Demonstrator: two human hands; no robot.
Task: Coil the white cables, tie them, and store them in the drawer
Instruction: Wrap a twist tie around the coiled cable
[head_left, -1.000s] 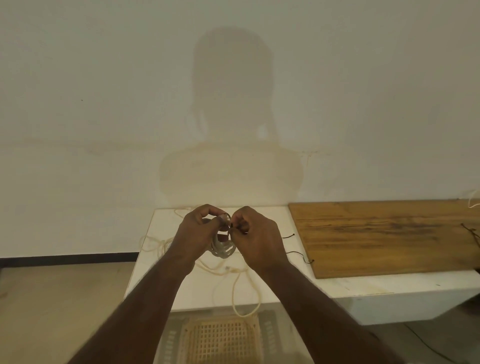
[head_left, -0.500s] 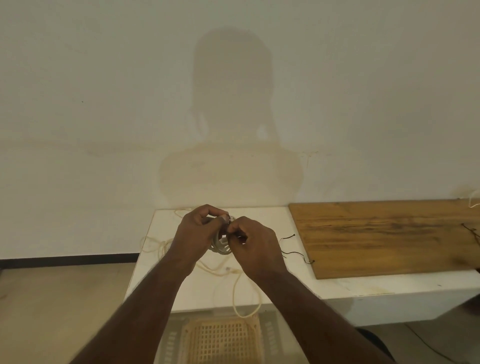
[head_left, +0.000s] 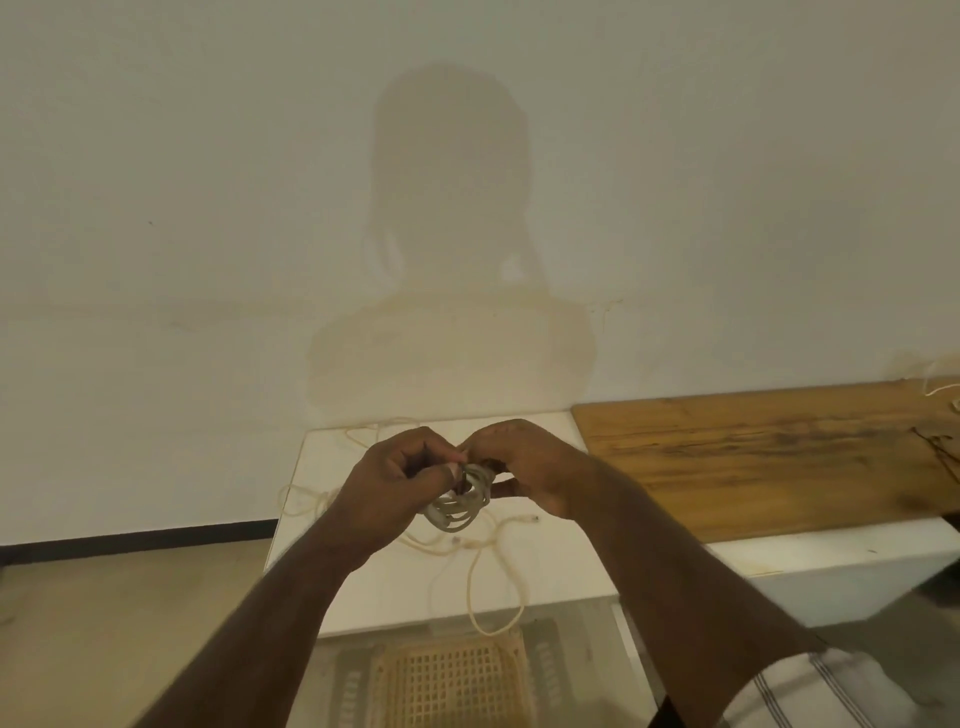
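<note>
Both hands pinch the coil (head_left: 460, 506) at its twelve o'clock, left hand (head_left: 395, 480), right hand (head_left: 524, 467); light, springy loops, best gripped across the bundle.

Two bare forearms, uncovered from wrist up toward the elbows, entering from the lower edge. Left hand (head_left: 395, 478) and right hand (head_left: 524, 467) bare too: no gloves, no rings, no watch or band visible at either wrist. Short, plain fingernails on the left thumb and forefinger. Light-coloured sleeve (head_left: 810, 691) at the lower right corner, on the right upper arm, loose and creased, crossed by thin dark stripes set in pairs. Left upper arm cut off by the lower edge, so any sleeve there out of view.
</note>
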